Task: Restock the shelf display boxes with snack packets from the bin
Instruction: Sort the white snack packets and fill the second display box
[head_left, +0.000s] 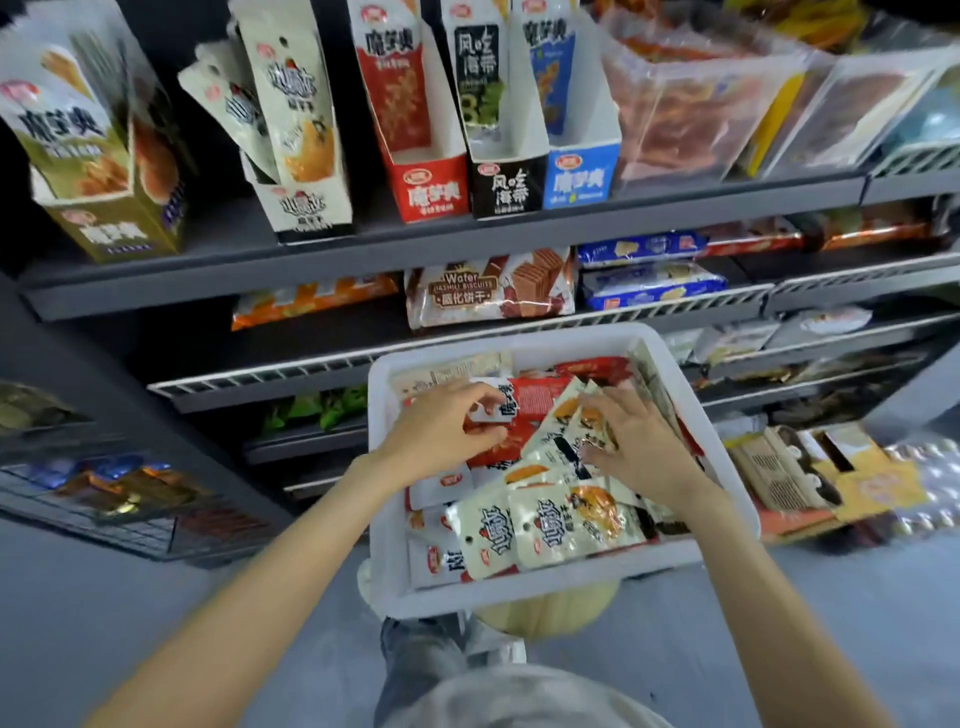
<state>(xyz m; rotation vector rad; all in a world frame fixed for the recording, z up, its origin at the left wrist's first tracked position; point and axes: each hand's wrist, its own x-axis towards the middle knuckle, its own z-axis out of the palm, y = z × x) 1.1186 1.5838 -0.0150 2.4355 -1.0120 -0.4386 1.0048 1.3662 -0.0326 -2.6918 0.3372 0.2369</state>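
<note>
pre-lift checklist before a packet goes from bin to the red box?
1. Left hand has a grip on a red packet: ok, fingers pinch its white end.
2. Right hand free of the packet: ok, it rests spread on the cream packets, gripping nothing.
3. Packet matches red box: cannot tell, print partly hidden and blurred.
4. Room in red box: ok, front space looks empty with one packet standing at the back.
5. Only one packet pinched: cannot tell, others lie close underneath.
6. Bin steady: cannot tell, its support is mostly hidden.
</note>
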